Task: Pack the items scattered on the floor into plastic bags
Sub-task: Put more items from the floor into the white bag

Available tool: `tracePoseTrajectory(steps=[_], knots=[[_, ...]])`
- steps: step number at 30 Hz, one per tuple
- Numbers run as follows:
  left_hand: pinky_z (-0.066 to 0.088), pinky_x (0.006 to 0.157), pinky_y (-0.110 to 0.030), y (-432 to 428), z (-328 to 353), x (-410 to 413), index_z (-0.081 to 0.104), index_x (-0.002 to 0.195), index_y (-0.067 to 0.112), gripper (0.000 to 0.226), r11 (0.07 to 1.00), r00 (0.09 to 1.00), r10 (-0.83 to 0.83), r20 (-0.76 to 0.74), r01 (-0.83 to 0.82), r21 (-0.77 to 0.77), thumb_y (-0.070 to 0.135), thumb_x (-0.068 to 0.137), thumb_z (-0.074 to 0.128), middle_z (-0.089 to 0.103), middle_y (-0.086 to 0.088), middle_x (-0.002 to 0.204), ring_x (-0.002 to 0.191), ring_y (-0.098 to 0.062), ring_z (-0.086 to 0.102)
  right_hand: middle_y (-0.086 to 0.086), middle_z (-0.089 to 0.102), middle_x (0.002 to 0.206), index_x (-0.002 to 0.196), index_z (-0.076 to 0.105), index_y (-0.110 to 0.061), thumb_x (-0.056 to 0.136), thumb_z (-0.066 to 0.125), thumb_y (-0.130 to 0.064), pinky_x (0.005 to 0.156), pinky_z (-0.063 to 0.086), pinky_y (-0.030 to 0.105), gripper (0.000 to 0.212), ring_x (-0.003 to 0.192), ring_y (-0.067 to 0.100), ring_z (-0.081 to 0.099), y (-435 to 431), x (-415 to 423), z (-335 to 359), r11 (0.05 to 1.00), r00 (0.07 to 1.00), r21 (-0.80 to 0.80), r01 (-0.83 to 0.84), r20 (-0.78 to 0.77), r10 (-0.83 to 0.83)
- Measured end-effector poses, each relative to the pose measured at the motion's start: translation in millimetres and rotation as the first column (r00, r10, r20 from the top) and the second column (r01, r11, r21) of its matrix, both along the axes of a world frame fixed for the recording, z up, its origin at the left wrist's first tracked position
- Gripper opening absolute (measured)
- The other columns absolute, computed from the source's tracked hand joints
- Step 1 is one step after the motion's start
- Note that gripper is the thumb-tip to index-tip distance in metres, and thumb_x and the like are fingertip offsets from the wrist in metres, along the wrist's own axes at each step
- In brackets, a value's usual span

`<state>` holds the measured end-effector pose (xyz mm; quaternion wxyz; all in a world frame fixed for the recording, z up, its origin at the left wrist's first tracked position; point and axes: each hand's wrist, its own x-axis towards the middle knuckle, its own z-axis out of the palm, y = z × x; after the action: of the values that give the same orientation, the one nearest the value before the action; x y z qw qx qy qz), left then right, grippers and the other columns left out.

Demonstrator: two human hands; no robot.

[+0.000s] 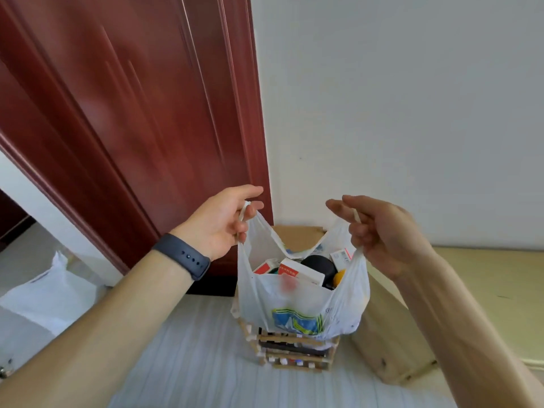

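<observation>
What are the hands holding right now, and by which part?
The white plastic bag, by its two handle loops: left hand grips one, right hand the other.

The bag [297, 301] is showing thin, crinkled plastic; the door [132, 113] is gleaming as glossy red-brown wood.

Bare left forearm [117, 313], dark blue-grey smooth rubber wristband [182, 256] close around the left wrist, flat strap with a row of small round holes along it, bare left hand [223, 222], bare right forearm [459, 319], bare right hand [382, 234].
</observation>
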<state>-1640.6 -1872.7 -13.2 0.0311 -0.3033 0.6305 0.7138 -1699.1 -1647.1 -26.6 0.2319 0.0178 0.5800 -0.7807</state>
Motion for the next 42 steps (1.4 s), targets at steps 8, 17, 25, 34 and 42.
tracePoseTrajectory(steps=[8, 17, 25, 34, 42], knots=[[0.026, 0.052, -0.025, -60.5, -54.0, -71.2, 0.066, 0.107, 0.0, 0.03, 0.996, 0.998, -0.068, 0.011, 0.067, 0.057, 0.022, 0.087, 0.066, 0.052, 0.005, 0.069, 0.045, -0.009, 0.028, 0.007, 0.075, 0.089, 0.087, 0.063, -0.005, 0.093, 0.057, -0.009, 0.042, 0.024, 0.017, 0.009, 0.041, 0.007, 0.028, -74.0, -62.7, -52.8, 0.987, 0.99, 0.121, 0.109, 0.071, -0.118], [0.049, 0.063, -0.023, -114.8, -124.6, -96.1, 0.072, 0.097, 0.024, 0.01, 0.909, 0.936, -0.214, -0.278, 0.086, -0.408, 0.021, 0.091, 0.064, 0.064, 0.002, 0.074, 0.068, -0.006, 0.06, -0.001, 0.073, 0.076, 0.101, 0.074, -0.013, 0.095, 0.058, -0.014, 0.049, 0.038, 0.018, 0.017, 0.047, 0.009, 0.041, -77.8, -74.8, -107.3, 0.822, 0.914, 0.418, 0.386, -0.297, -0.278], [0.044, 0.094, -0.018, -119.5, -200.9, -67.1, 0.047, 0.125, 0.021, 0.067, 0.889, 0.921, -0.165, -0.353, -0.016, -0.457, 0.04, 0.072, 0.084, 0.052, 0.009, 0.122, 0.114, -0.002, 0.052, -0.013, 0.061, 0.117, 0.123, 0.056, -0.025, 0.085, 0.07, -0.036, 0.086, 0.046, 0.02, 0.042, 0.105, -0.001, 0.059, -88.1, -36.4, -188.9, 0.598, 0.758, 0.481, 0.641, -0.52, -0.394], [0.032, 0.115, -0.039, -110.1, -255.2, -90.9, 0.012, 0.155, 0.026, 0.092, 0.762, 0.86, -0.404, -0.312, 0.128, -0.635, 0.048, 0.086, 0.068, 0.027, 0.0, 0.156, 0.143, -0.019, 0.029, 0.001, 0.007, 0.166, 0.147, 0.001, -0.062, 0.086, 0.034, -0.071, 0.116, 0.02, 0.041, 0.07, 0.149, 0.014, 0.009, -72.7, -40.1, -245.9, 0.521, 0.823, 0.725, 0.45, -0.564, 0.074], [0.046, 0.064, -0.039, -74.7, -253.9, -123.7, 0.059, 0.087, 0.026, 0.028, 0.79, 0.971, -0.169, -0.168, 0.032, -0.612, 0.036, 0.103, 0.039, 0.062, -0.012, 0.07, 0.066, -0.028, 0.06, 0.008, 0.064, 0.115, 0.119, 0.058, -0.02, 0.096, 0.021, -0.066, 0.084, 0.048, 0.034, 0.064, 0.106, 0.025, 0.06, -97.6, -116.7, -241.4, 0.507, 0.914, 0.82, 0.267, -0.383, 0.138]])
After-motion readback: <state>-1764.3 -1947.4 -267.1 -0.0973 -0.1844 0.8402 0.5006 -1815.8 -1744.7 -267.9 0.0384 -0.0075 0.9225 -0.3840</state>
